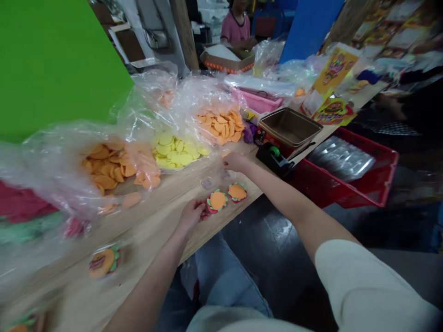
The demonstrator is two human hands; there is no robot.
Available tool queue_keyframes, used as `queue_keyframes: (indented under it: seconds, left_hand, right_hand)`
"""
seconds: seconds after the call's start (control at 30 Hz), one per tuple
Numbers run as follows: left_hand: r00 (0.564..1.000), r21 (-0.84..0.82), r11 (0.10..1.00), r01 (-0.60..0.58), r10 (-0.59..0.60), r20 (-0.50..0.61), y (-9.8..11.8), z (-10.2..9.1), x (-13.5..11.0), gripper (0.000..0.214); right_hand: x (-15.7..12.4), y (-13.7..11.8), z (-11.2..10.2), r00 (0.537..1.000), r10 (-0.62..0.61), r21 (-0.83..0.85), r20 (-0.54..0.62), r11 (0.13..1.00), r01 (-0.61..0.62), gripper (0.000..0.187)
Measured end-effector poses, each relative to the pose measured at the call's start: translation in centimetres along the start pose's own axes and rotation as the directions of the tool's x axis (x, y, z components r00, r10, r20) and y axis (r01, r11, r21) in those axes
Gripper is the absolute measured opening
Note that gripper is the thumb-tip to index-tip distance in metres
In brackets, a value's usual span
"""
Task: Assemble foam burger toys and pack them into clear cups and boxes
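My left hand (192, 215) is at the left edge of a toy burger (218, 201), its fingers bent and closed on that edge. The burger is a flat stack with an orange round on top and green and red layers showing beneath. Just to its right lies a second toy burger (237, 192), untouched. Farther back, my right hand (236, 163) reaches over the table with its fingertips closed on a small orange foam piece (226, 154), partly hidden by the fingers. Small clear plastic pieces (206, 183) lie between the hands.
Plastic bags hold yellow rounds (178, 152), pale orange pieces (224, 127) and darker orange pieces (107, 168). A tape dispenser (275, 159), a brown tin (290, 127) and a red crate (384, 180) stand right. Another burger (104, 262) lies left. A person (236, 27) sits behind.
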State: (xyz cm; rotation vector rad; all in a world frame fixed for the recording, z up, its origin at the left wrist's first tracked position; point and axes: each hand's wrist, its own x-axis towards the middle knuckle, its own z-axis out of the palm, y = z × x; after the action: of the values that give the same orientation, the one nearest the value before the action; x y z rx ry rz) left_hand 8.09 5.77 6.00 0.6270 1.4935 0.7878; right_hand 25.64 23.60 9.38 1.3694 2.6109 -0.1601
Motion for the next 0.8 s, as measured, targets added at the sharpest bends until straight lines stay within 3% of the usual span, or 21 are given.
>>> queue_keyframes:
  seconds: [0.1,0.17,0.3,0.37,0.47,0.6,0.7,0.8]
  left_hand:
    - [1.000,0.002,1.000,-0.006,0.006,-0.006,-0.5,-1.2,-0.2,0.001]
    - [1.000,-0.009,1.000,-0.016,0.016,0.001,-0.6,-1.9,-0.2,0.004]
    - [1.000,-0.019,1.000,-0.019,0.019,0.010,-0.8,-5.0,-1.0,0.008]
    - [1.000,-0.014,1.000,-0.006,0.006,0.003,-1.0,-7.2,-2.1,0.007]
    - [0.999,-0.015,1.000,0.025,-0.025,-0.024,-1.4,-10.3,-3.9,0.004]
    - [0.999,-0.049,0.998,0.033,-0.034,-0.023,-2.1,-12.4,-5.2,0.002]
    - [1.000,-0.067,0.998,0.015,-0.014,0.011,-2.2,-12.7,-5.2,0.003]
    - [0.998,-0.057,0.998,0.014,-0.010,0.057,-2.2,-12.8,-4.8,0.005]
  right_hand:
    - [-1.2,-1.9,-0.3,0.999,0.031,-0.022,-0.027,0.999,-0.032,0.025]
    - [-2.1,-3.5,-0.9,0.992,0.034,-0.039,-0.120,0.998,-0.039,0.031]
    - [-2.3,-7.7,-1.4,0.951,-0.133,0.052,-0.280,0.987,0.153,0.034]
    - [-1.4,-10.1,-0.8,0.954,-0.190,0.202,-0.231,0.950,0.238,0.033]
    - [0.6,-13.5,0.5,0.968,-0.218,0.407,-0.124,0.878,0.251,0.032]
    - [1.9,-16.3,0.9,0.972,-0.229,0.498,-0.052,0.838,0.224,0.024]
    - [-0.1,-16.7,0.2,0.974,-0.195,0.543,-0.112,0.809,0.225,0.023]
    - [-4.4,-16.4,0.3,0.921,-0.248,0.465,-0.302,0.805,0.369,0.025]
